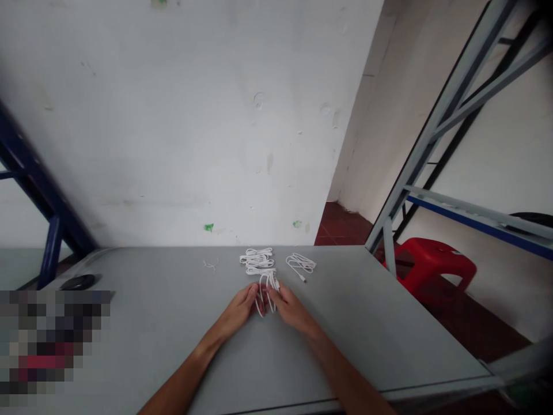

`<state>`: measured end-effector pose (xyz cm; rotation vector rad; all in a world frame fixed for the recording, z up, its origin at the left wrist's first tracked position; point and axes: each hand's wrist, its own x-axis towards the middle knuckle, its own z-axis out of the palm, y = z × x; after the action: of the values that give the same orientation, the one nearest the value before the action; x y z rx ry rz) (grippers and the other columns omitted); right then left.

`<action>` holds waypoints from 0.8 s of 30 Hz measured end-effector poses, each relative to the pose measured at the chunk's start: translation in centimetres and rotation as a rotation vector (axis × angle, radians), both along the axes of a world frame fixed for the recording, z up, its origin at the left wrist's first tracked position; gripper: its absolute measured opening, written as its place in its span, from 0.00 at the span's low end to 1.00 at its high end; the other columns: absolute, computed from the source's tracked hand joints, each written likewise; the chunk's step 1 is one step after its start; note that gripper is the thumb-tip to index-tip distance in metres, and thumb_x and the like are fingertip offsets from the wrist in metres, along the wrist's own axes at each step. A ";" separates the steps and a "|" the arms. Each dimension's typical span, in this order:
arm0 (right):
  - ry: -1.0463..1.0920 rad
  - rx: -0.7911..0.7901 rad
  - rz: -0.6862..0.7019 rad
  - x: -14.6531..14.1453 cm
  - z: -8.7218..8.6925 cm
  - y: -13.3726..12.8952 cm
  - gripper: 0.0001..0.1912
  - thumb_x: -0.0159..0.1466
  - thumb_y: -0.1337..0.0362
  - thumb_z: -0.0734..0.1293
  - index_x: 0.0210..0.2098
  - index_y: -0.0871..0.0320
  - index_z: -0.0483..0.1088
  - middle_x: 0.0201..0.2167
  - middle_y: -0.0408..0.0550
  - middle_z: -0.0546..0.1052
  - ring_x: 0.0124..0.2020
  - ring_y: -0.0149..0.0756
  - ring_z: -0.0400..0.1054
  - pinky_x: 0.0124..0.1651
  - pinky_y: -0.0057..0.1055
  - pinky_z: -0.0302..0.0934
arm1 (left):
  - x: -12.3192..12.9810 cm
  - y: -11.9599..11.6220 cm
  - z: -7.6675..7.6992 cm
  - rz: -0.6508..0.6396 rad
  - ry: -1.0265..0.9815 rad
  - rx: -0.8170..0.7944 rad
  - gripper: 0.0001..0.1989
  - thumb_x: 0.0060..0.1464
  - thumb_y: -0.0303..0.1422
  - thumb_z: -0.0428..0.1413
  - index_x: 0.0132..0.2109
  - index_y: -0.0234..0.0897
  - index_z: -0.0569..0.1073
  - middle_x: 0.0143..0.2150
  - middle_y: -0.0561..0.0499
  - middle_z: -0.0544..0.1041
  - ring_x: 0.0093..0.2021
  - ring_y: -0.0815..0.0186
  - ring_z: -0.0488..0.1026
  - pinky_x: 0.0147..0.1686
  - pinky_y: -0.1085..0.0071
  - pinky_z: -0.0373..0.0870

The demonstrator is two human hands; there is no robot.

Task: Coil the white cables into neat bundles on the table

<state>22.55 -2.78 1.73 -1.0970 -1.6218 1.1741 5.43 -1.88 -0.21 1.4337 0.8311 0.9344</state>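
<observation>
Clock: read from the held cable, with twelve toward the wall behind the counter.
Held cable: a white cable (pixel 272 280) in loose loops, between the two hands at the clock's centre, its gathered strands toward twelve and its open loops hanging toward six.
Left hand: the left hand (pixel 242 301) is nearly closed, thumb and fingers pinching the loops on their nine o'clock side.
Right hand: the right hand (pixel 290 305) is curled around the gathered strands on the three o'clock side, thumb on top; fingers underneath are partly hidden.
Bundles: a row of white cable bundles (pixel 259 261) lies close by at about twelve, packed against one another.
Separate coil: another white coil (pixel 302 263) rests apart between one and two, its reddish-dark plug pointing toward five.
Thin strands: a few short white strands (pixel 210 265) lie near ten.
Dark object: a rounded black object (pixel 78 282) sits well apart at nine, near the edge.
Counter: the grey counter (pixel 173 328) carries all of these.
Surroundings: a blue metal frame (pixel 37 173) stands at ten, a grey metal frame (pixel 415 161) between one and two, a red plastic stool (pixel 432 265) near three.
</observation>
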 end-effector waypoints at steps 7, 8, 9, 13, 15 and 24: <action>0.015 0.007 0.064 -0.6 -0.8 -0.1 0.22 0.68 0.44 0.56 0.47 0.55 0.65 0.26 0.42 0.73 0.24 0.33 0.66 0.30 0.30 0.63 | 0.6 -0.3 0.8 0.142 0.256 0.327 0.25 0.66 0.49 0.38 0.33 0.36 0.69 0.34 0.49 0.71 0.39 0.62 0.67 0.46 0.66 0.64; -0.008 -0.019 0.087 -0.5 -0.9 -0.1 0.22 0.68 0.44 0.55 0.45 0.55 0.65 0.23 0.39 0.70 0.21 0.32 0.63 0.27 0.28 0.60 | 0.7 -0.4 0.9 0.141 0.285 0.358 0.25 0.66 0.48 0.38 0.33 0.36 0.69 0.34 0.49 0.71 0.39 0.63 0.67 0.46 0.66 0.64; -0.031 -0.034 0.106 -0.5 -0.8 -0.1 0.22 0.68 0.44 0.55 0.43 0.55 0.65 0.20 0.37 0.67 0.19 0.30 0.60 0.25 0.27 0.58 | 0.7 -0.4 1.0 0.136 0.300 0.369 0.25 0.66 0.48 0.37 0.33 0.36 0.69 0.33 0.49 0.70 0.38 0.63 0.67 0.44 0.66 0.64; -0.143 0.038 0.165 0.0 -0.4 0.0 0.20 0.69 0.48 0.56 0.32 0.56 0.65 0.22 0.39 0.67 0.23 0.30 0.61 0.28 0.27 0.57 | 0.5 -0.4 1.0 0.079 0.244 0.280 0.23 0.66 0.49 0.39 0.35 0.36 0.67 0.30 0.52 0.70 0.31 0.67 0.65 0.35 0.70 0.64; -0.213 0.106 0.170 0.2 -0.4 0.0 0.17 0.69 0.50 0.58 0.33 0.56 0.65 0.26 0.41 0.71 0.27 0.32 0.65 0.30 0.27 0.58 | 0.3 -0.3 0.7 0.059 0.186 0.190 0.23 0.64 0.51 0.41 0.36 0.37 0.66 0.26 0.54 0.68 0.25 0.70 0.62 0.28 0.73 0.61; -0.750 0.302 0.030 -0.7 -1.6 -0.4 0.20 0.64 0.54 0.66 0.49 0.63 0.68 0.36 0.58 0.79 0.35 0.48 0.74 0.37 0.35 0.62 | 0.2 0.2 0.1 0.201 0.302 0.205 0.20 0.59 0.49 0.51 0.35 0.35 0.70 0.30 0.51 0.74 0.31 0.67 0.68 0.32 0.72 0.64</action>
<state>21.86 -3.19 0.12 -1.3996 -2.2890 0.5063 5.62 -1.72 -0.07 1.7199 1.1453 0.9896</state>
